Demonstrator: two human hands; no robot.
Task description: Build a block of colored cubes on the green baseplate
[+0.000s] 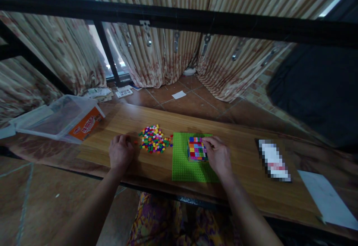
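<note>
A green baseplate (183,165) lies on the wooden table (246,186), with a square block of small multicoloured bricks (196,148) built on its far right part. My right hand (218,155) rests against the right side of that block, fingers curled and pinched at its top edge. A loose pile of small coloured bricks (153,139) lies left of the plate. My left hand (121,152) rests on the table just left of the pile, fingers curled under; what they hold, if anything, is hidden.
A clear plastic bin with an orange label (60,119) lies tipped at the table's left end. A blurred-out dark object (274,160) and a white sheet (327,199) lie on the right. Curtains, a black rail and tiled floor lie beyond.
</note>
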